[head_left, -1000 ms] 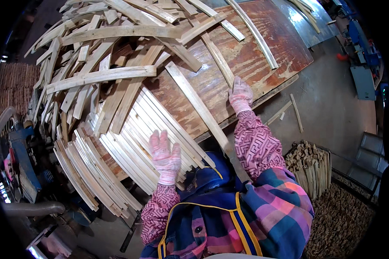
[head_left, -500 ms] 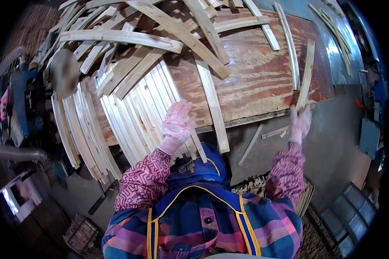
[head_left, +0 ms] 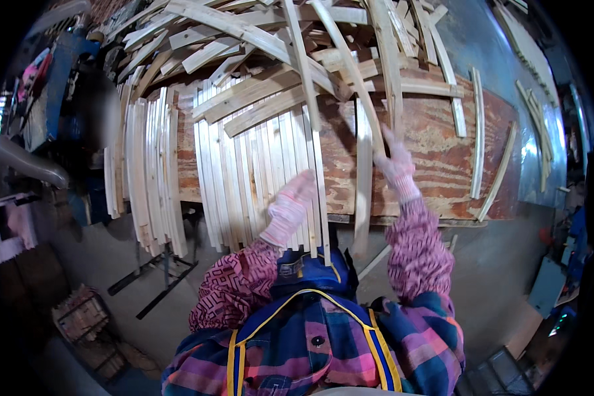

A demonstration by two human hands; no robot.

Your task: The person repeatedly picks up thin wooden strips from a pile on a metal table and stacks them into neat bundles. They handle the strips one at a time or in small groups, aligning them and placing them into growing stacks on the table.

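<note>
My left hand (head_left: 290, 208), in a pale pink glove, lies over a row of light wooden strips (head_left: 237, 171) laid side by side. Its fingers are stretched out toward the right-hand edge of the row. My right hand (head_left: 397, 166), gloved alike, reaches over the brown plywood board (head_left: 429, 178). Its fingers are extended and somewhat blurred, beside the near end of a long narrow strip (head_left: 350, 72); whether they touch it I cannot tell. A single wooden board (head_left: 363, 171) lies just left of this hand, its near end blurred.
A loose heap of wooden pieces (head_left: 244, 33) covers the far side. More strips (head_left: 155, 165) form a second group at left. Two strips, one of them a curved strip (head_left: 498, 173), lie at the board's right. Blue machinery (head_left: 59, 99) stands far left.
My right hand has left the strip at the board's right and moved left. Two narrow strips now extend from the heap toward me. The view has shifted; my left hand is still over the row.
</note>
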